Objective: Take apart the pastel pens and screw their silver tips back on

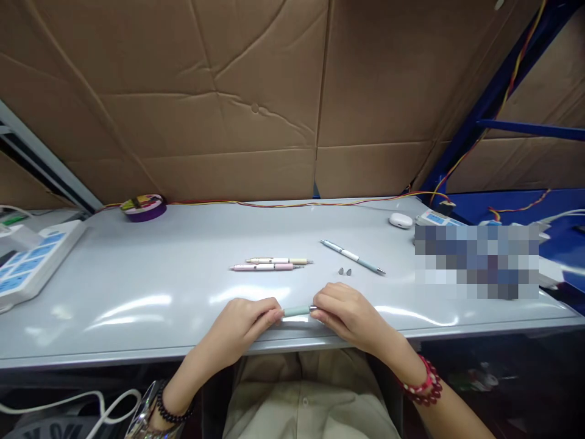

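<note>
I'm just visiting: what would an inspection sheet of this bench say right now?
Surface: grey table, glossy, with light glare.
Job's things: green pen held level between both hands at the front edge; two small metal tips lie loose; green-and-white pen, cream pen and pink pen lie farther back.
Clutter: purple tape roll, white earbud case, keypad device at the left.
Grips: left hand and right hand each pinch one end of the pen.
Cables: red-yellow wire along the back edge; white cable below the table.
Surroundings: cardboard wall, blue frame.
</note>
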Available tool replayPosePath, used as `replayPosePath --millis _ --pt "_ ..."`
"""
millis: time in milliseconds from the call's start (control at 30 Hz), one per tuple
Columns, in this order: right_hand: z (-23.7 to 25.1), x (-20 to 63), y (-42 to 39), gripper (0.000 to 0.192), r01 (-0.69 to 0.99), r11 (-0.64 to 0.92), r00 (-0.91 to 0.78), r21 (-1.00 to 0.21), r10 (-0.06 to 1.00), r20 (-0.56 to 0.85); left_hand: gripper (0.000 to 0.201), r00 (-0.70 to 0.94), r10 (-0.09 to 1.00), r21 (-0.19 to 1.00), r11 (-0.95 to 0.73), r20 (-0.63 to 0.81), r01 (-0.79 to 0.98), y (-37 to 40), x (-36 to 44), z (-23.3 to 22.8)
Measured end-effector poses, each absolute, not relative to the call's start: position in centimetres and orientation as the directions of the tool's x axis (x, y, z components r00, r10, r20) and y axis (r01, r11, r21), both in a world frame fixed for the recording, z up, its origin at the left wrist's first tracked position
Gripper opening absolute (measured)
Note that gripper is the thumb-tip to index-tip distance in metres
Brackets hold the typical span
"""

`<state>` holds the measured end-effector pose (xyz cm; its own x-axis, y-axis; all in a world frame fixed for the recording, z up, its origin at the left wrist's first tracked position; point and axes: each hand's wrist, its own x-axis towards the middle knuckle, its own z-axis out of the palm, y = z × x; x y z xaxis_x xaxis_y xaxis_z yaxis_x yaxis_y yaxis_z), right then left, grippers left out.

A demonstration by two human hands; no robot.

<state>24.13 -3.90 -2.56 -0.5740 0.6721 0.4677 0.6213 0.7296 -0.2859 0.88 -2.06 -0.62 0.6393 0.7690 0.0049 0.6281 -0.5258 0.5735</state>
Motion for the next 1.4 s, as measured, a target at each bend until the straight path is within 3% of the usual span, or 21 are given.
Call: replayPosePath --millis 167,600,1400 --pt "-2.79 24.22 -3.87 0.045 0.631 0.722 -0.54 -0.284 0.672 0.507 0.035 0.641 0.767 0.595 -0.516 0.0 0.617 -2.08 0.82 -0.63" --pt "-3.01 24.35 -4.06 0.016 0.521 0.793 -0.474 -0.315 0.576 0.666 0.034 0.629 0.777 0.624 -0.491 -0.001 0.608 -2.14 0.85 -0.46" --pt "-3.36 24.34 -4.03 0.01 0.513 0.796 -0.441 -0.32 0.564 0.698 0.036 0.635 0.772 0.559 -0.534 0.019 0.634 -2.19 0.85 -0.49"
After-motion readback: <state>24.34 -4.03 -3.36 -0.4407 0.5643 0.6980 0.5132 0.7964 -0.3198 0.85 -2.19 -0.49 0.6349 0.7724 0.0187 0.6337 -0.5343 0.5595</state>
